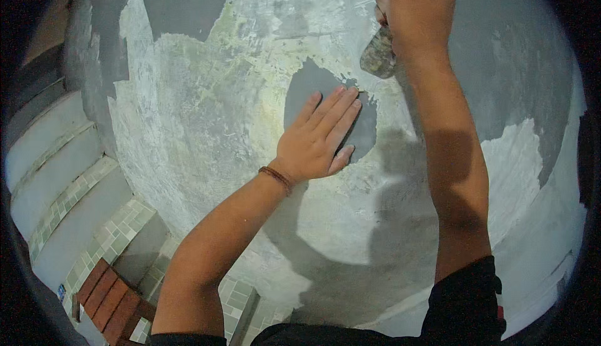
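Note:
My left hand (317, 134) lies flat, fingers extended, on a dark grey patch (298, 89) in the mottled whitish wall (206, 114). A brown beaded bracelet (275, 177) circles that wrist. Higher on the right, my right hand (418, 17) is closed on a speckled, grimy tool (377, 55), possibly a scraper; its grip is partly hidden behind my fingers. The tool's broad end is against or very near the wall, just above the patch. Shadows of my arms fall across the lower wall.
Steps (56, 158) with pale risers and small greenish tiles run down the left side. A slatted reddish wooden seat or small table (107, 297) stands at the lower left. Larger dark grey areas (513, 77) cover the wall's upper left and right.

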Motion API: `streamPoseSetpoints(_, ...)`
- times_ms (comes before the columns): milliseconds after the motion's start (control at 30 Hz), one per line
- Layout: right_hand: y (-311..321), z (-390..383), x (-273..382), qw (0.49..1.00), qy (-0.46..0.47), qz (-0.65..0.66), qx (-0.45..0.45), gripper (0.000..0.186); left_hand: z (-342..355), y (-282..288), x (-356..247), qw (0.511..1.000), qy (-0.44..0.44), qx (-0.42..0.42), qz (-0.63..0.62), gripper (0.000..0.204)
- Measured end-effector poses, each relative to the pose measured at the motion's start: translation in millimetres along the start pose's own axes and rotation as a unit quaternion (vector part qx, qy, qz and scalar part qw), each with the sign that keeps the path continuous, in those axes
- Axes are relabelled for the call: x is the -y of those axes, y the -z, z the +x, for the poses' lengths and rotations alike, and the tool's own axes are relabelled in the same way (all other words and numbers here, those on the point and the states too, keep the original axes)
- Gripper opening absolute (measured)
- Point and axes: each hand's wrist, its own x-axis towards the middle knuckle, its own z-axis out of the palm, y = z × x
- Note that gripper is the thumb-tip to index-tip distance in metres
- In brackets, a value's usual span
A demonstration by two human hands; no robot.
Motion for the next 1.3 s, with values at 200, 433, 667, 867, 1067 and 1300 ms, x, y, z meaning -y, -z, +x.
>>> streamPoseSetpoints(200, 12, 4, 28, 0.997, -0.026, 0.057, 0.039, 0.032, 0, -1, 0, 1.0, -0.002, 0.003, -0.001, 0.081)
streamPoseSetpoints(433, 17, 3, 41, 0.98, -0.048, 0.179, 0.07, 0.032, -1, 0, 0, 1.0, 0.0, 0.012, -0.015, 0.081)
streamPoseSetpoints(667, 12, 5, 42, 0.994, -0.007, 0.087, 0.072, 0.035, 0, -1, 1, 1.0, -0.003, 0.001, -0.007, 0.08)
streamPoseSetpoints(867, -5, 1, 31, 0.999, 0.033, -0.026, 0.002, 0.033, -1, -1, 1, 1.0, 0.001, 0.003, -0.016, 0.08)
streamPoseSetpoints(1067, -15, 0, 5, 0.999, 0.046, 0.019, -0.01, 0.033, -2, -1, 2, 1.0, -0.002, 0.001, -0.009, 0.081)
streamPoseSetpoints(1300, -17, 4, 8, 0.996, 0.083, 0.004, -0.014, 0.031, -2, -1, 1, 1.0, 0.0, -0.002, -0.027, 0.082)
